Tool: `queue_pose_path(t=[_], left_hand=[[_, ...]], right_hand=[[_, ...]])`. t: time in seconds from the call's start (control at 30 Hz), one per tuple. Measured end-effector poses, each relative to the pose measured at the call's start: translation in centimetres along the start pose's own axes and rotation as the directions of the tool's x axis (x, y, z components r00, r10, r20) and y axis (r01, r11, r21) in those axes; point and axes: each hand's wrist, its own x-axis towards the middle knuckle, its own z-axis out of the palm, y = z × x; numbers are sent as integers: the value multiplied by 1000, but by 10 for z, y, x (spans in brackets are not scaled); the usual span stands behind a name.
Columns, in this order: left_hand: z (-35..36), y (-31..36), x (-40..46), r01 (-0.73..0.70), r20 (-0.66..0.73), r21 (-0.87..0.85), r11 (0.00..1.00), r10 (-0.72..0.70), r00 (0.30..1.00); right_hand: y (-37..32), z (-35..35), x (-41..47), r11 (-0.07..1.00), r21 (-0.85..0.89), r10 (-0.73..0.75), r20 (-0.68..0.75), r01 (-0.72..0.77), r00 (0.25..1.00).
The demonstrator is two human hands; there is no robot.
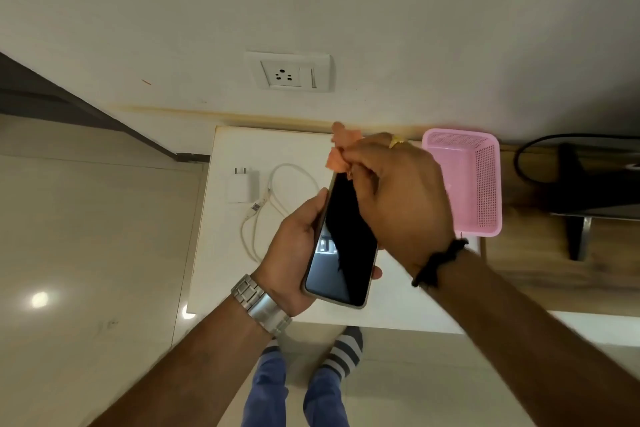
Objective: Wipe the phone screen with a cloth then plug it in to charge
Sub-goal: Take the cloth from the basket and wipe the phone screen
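The left hand [294, 253] grips the rigid, slippery phone [341, 246] by its long edges while the right hand [398, 191] pinches the soft cloth [341, 149] at its top edge.

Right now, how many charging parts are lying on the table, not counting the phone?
2. The white adapter lies at the table's left side, prongs toward the wall. The white cable lies coiled just right of it, partly hidden behind the left hand.
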Motion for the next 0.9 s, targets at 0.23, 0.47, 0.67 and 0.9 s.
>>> queue_pose_path(t=[0.23,0.47,0.67,0.9], left_hand=[[-5,-2,-1,-39,-24,68,997,41,999],[-13,10,-3,-26,98,54,998,20,995],[-10,1,-1,-22,96,46,999,18,995],[-18,11,0,-37,98,82,996,29,995]], right_hand=[[-8,4,-21,994,39,-103,88,100,991],[20,-11,-11,998,-40,-44,103,49,994],[5,-8,-9,996,0,-84,97,85,992],[23,-11,-14,998,-41,-37,81,40,996]])
